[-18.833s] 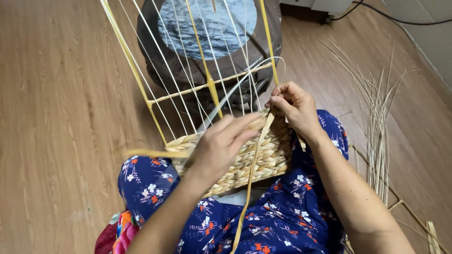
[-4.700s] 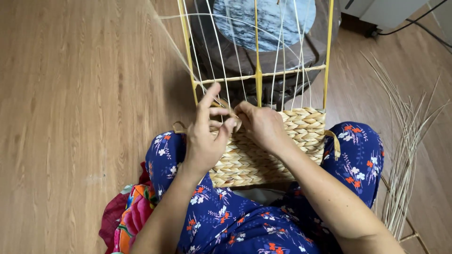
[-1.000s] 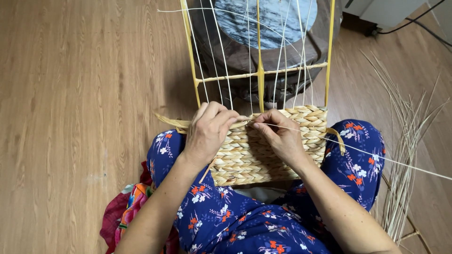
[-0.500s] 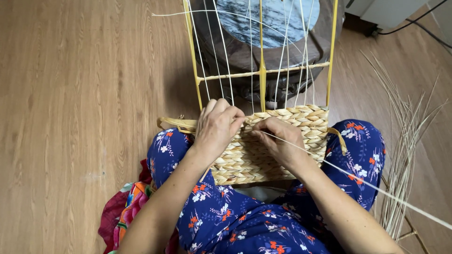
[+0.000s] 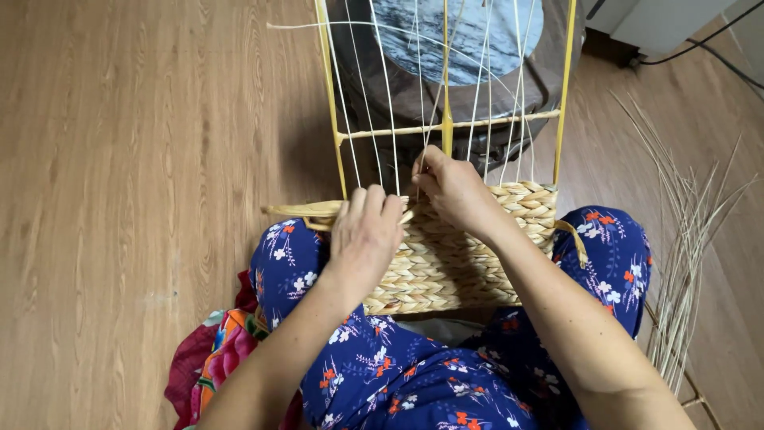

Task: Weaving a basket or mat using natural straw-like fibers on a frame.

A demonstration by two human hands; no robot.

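A half-woven straw basket lies on my lap, its braided wall facing up. A yellow frame with thin pale uprights rises from it away from me. My left hand presses flat on the top edge of the weave, fingers closed over a flat straw strand that sticks out to the left. At the weave's top edge, by the yellow centre rod, my right hand pinches the strand among the uprights.
A dark round stool with a grey-blue cushion stands behind the frame. Loose dry straw stalks lie on the wooden floor at the right. A colourful cloth is bunched by my left leg. A black cable runs at top right.
My right hand has moved up and left to the centre rod. The long strand that trailed off to the lower right is gone from view. My left hand has stayed on the weave's top edge.
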